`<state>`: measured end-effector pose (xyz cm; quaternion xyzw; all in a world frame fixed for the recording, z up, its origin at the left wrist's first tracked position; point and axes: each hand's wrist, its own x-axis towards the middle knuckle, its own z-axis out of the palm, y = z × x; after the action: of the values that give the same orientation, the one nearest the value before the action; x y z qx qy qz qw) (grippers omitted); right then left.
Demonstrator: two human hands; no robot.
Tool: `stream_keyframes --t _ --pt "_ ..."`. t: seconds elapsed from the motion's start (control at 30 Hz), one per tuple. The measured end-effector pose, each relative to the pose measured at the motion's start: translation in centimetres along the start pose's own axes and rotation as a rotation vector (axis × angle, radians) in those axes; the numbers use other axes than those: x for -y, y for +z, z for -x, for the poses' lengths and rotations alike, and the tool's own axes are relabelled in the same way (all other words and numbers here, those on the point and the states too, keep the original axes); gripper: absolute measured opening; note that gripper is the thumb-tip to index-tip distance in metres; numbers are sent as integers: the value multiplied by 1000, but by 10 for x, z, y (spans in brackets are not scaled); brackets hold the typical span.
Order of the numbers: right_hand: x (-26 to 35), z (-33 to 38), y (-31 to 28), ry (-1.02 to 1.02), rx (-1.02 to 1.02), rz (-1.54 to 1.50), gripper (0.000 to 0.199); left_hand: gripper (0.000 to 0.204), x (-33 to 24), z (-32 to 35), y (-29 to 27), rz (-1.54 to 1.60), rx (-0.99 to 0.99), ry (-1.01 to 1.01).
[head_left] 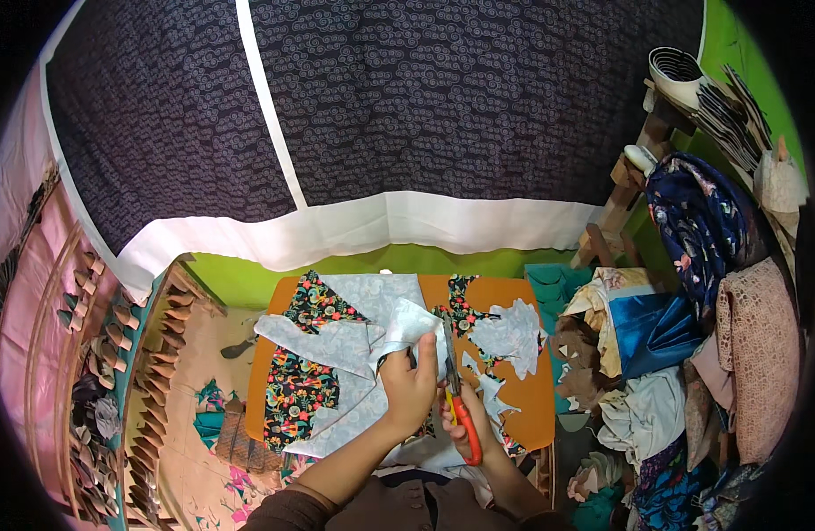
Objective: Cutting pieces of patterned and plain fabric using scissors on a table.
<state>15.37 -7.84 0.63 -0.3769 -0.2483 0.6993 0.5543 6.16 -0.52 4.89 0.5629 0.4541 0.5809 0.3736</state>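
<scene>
My left hand [409, 389] grips a folded edge of black floral fabric [297, 388], its pale underside turned up between thumb and fingers. The rest of that cloth spreads over the orange-brown tabletop [536, 411] in front of me. In my right hand [484, 432] is a pair of scissors [461, 412] with red and yellow handles. Their blades point away from me, right beside the held edge; whether they bite into the cloth I cannot tell. To the right of the scissors lie jagged fabric offcuts [508, 340], mostly pale side up.
Racks of wooden shoe lasts [151, 398] stand to the left. Heaped fabrics [646, 398] crowd the right side, with a dark blue floral cloth [704, 221] above them. A dark patterned curtain [425, 106] with a white border [407, 221] hangs beyond the table. Scraps [239, 482] litter the floor.
</scene>
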Motion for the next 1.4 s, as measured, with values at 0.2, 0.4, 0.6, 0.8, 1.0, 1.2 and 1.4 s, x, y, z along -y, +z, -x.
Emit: stream_keyframes --t 0.2,0.4,0.6,0.8,1.0,1.2,1.4 --pt "-3 2 -15 81 91 -146 39 14 4 1 4 60 -3 58" --pt "5 11 -9 -185 168 377 101 15 4 0 -5 78 48 -27" --pt "-8 6 -23 -353 188 493 76 13 5 -2 2 11 72 37" --pt "10 4 -4 22 -92 139 27 13 4 -3 2 25 77 47" --pt "14 7 4 8 -93 62 30 12 4 -5 0 13 66 41" --pt "3 7 -10 -79 81 387 44 13 7 -6 -3 20 88 29" --pt "2 7 -5 -100 64 452 49 14 3 -4 -4 39 83 30"
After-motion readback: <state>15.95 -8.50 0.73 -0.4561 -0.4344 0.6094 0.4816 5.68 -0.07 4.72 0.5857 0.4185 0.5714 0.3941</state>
